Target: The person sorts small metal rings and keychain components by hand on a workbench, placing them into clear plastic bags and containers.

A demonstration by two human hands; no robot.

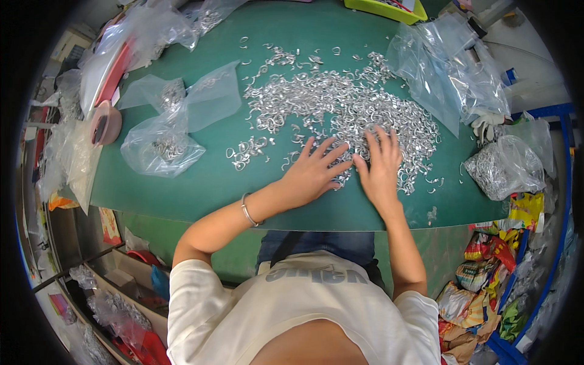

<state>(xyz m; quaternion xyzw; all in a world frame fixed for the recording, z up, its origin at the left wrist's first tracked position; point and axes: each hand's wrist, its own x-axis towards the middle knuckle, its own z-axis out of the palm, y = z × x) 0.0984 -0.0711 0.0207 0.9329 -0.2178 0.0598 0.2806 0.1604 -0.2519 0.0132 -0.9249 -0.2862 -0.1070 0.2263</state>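
At the near side of the green table (213, 188), the left hand (311, 174) spreads its fingers over the near edge of a heap of silvery ring-shaped pieces (328, 97); the right hand (380, 167), fingers slightly spread, rests on the heap beside it. The heap stretches beyond both across mid-table. Farther off, a yellow-green tray (398, 13) sits at the far edge.

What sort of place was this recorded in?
Probably a small workshop handling metal parts. A spread heap of small silvery pieces covers part of a green worktable, and a clear plastic bag toward the right holds what look like more of them.
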